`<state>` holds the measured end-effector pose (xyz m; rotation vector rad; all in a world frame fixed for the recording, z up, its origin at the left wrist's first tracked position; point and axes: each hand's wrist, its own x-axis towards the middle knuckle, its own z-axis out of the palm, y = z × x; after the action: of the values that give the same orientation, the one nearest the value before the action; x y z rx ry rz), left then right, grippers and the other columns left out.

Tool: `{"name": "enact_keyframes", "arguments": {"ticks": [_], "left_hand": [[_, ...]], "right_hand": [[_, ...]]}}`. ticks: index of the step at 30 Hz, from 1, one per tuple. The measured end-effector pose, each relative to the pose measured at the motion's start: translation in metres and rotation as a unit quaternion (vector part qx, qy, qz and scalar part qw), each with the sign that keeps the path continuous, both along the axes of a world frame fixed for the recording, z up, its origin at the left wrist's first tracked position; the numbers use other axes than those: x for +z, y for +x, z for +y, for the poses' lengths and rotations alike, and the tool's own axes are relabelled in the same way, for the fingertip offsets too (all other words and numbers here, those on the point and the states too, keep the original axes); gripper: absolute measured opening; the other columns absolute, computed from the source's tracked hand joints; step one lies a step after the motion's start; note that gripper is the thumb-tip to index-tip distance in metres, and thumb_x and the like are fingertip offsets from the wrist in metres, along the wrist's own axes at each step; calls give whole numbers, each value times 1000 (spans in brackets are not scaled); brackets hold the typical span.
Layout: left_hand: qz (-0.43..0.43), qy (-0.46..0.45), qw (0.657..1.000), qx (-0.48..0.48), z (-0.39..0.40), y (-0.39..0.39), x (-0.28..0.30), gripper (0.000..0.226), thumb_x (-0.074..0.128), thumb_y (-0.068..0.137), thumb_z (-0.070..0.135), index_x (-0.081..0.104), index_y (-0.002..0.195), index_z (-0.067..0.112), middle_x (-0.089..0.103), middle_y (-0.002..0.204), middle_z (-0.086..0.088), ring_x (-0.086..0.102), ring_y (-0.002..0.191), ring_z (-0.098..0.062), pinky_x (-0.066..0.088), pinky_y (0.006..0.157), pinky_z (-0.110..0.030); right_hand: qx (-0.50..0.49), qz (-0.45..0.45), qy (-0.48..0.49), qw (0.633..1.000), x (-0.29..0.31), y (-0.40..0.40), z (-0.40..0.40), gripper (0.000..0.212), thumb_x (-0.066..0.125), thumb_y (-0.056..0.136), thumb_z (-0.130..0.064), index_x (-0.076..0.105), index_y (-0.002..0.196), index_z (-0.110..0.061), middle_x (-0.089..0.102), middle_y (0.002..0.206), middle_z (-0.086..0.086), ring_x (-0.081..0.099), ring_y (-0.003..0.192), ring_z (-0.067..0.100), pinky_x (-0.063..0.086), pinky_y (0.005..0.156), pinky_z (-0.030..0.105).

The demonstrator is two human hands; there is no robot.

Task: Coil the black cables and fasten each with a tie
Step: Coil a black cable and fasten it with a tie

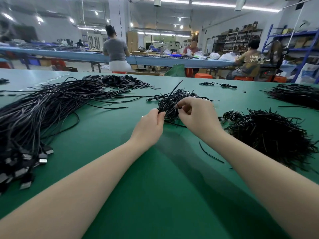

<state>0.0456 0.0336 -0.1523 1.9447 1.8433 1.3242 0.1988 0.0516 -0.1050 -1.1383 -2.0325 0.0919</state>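
Tension matters here: the left hand [151, 123] pinches the coiled cable [168, 107] above mid-table, the right hand [196, 114] grips a tie [177, 106] at its top. Twisting should work best snug, loops kept flat, near the tie pile [269, 135] on the right.

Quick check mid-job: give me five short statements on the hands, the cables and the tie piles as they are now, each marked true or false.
1. Both hands grip one coiled cable. True.
2. The left hand lies flat on the green table. False: it is raised, pinching the coil.
3. The long uncoiled cables lie on the left. True.
4. The pile of ties is on the left. False: it lies beside the right hand.
5. A single loose tie lies near the right forearm. True.
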Motion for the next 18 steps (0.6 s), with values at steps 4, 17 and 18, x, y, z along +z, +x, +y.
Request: {"name": "enact_keyframes", "arguments": {"ticks": [4, 17, 18], "left_hand": [[-8, -32, 999, -12, 7, -1, -1, 34, 35, 102, 39, 41, 78, 16, 60, 80, -11, 56, 81, -36, 45, 72, -43], [137, -15, 990, 11, 7, 3, -7, 25, 33, 101, 32, 46, 98, 12, 55, 80, -6, 47, 71, -30, 34, 62, -34], [198, -16, 979, 35, 6, 5, -6, 25, 30, 100, 29, 47, 105, 11, 58, 86, -9, 47, 70, -30, 35, 61, -33]], "right_hand": [[69, 119, -3, 990, -4, -11, -3, 11, 66, 85, -15, 70, 84, -25, 66, 73, -15, 60, 66, 1, 47, 65, 10], [121, 55, 5, 991, -4, -5, -7, 8, 67, 87, -22, 74, 90, -20, 67, 76, -17, 59, 67, -7, 44, 67, 7], [122, 15, 15, 992, -1, -4, -9, 10, 66, 88, -23, 74, 92, -20, 67, 77, -15, 57, 66, -6, 46, 67, 11]]}}
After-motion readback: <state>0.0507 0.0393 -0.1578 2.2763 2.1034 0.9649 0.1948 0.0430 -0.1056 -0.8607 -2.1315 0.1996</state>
